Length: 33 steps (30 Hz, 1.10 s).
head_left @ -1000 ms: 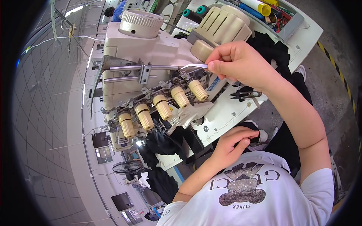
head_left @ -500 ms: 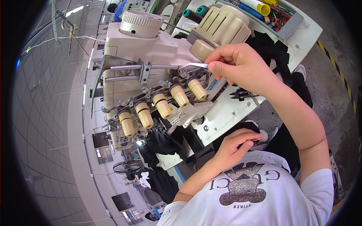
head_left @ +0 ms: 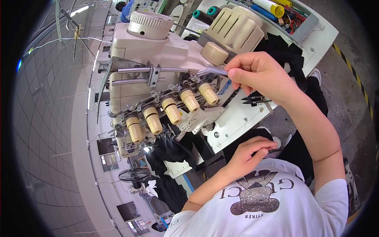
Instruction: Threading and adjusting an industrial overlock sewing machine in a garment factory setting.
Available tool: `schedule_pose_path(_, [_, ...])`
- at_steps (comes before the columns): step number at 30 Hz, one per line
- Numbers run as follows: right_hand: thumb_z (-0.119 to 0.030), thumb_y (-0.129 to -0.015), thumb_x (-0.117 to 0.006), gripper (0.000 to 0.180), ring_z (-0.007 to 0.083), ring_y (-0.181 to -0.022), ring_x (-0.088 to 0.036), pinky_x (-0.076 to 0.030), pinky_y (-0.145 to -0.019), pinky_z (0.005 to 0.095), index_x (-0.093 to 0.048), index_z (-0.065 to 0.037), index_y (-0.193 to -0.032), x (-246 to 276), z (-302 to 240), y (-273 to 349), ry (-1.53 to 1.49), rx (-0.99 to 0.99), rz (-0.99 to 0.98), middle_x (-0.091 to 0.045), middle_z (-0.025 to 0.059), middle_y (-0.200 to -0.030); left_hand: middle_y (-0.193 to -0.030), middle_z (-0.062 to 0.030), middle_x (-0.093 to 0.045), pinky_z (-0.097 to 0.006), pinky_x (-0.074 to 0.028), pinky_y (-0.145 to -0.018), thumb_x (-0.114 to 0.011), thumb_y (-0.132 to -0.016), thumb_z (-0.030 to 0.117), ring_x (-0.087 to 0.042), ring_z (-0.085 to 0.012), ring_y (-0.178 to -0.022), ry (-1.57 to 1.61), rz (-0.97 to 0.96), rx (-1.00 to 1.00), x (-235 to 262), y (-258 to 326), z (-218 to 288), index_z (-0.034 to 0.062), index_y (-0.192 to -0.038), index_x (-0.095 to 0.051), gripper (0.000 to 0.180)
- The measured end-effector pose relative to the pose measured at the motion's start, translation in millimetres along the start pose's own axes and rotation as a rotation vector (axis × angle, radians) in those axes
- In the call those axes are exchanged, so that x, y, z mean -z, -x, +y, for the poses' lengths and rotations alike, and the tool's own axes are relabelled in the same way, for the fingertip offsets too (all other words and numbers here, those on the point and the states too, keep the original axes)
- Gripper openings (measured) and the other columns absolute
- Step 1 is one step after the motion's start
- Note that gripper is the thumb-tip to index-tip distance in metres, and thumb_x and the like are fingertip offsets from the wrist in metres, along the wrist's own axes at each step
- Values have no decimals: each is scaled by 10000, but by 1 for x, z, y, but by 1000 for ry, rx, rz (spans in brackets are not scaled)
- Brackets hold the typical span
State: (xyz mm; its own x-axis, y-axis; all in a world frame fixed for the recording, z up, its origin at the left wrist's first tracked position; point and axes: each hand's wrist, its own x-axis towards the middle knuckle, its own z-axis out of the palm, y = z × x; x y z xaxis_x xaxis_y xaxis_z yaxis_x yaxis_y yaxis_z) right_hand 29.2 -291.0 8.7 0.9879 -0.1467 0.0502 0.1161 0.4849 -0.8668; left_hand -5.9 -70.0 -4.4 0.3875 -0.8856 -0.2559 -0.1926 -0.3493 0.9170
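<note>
A cream overlock sewing machine (head_left: pixel 169 51) stands on a white table (head_left: pixel 237 124). Several tan tension knobs (head_left: pixel 171 110) line its front. My right hand (head_left: pixel 260 75) pinches slim metal tweezers (head_left: pixel 211 72), whose tips reach into the thread guides just above the knobs. My left hand (head_left: pixel 246 156) sits lower, at the table's near edge, with thumb and fingers closed together against dark cloth; I see nothing in it. Black fabric (head_left: pixel 173 152) hangs from the machine's left side.
Small black snips (head_left: pixel 252 100) lie on the table below my right hand. A grey tray (head_left: pixel 310 21) with yellow, blue and teal thread cones sits behind the machine. More black cloth (head_left: pixel 288 55) is piled beside it. A yellow-black floor stripe (head_left: pixel 351 71) runs at right.
My right hand and the tweezers have shifted slightly to the right at the thread guides. My left hand has barely moved.
</note>
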Motion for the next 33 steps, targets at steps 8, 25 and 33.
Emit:
schedule_pose_path(8, [-118, -924, -623, 185, 50, -684, -556, -452, -599, 217, -662, -2, -1062, -5, 8, 4, -56, 52, -15, -650, 12, -801, -1060, -115, -660, -312, -511, -874, -533, -995, 112, -639, -205, -966, 38, -2, 42, -1, 1, 0, 6, -1200, -644, 257])
schedule_pose_path(25, [-16, -839, -672, 134, 176, -649, -590, -461, -582, 287, -696, -8, -971, 12, 31, 15, 720, 627, 541, -609, 78, -771, -1068, -113, -659, -312, -510, -888, -526, -995, 94, -639, -201, -983, 61, -21, 23, -1, -1, -7, 3, -1200, -642, 253])
schedule_pose_path(33, [-33, -766, -727, 124, 238, -663, -617, -485, -578, 320, -683, -44, -881, -5, 24, 30, 798, 651, 536, -615, 69, -757, -1061, -114, -660, -310, -509, -876, -524, -1002, 117, -637, -200, -967, 64, -23, 24, -2, -2, -8, 2, -1197, -643, 256])
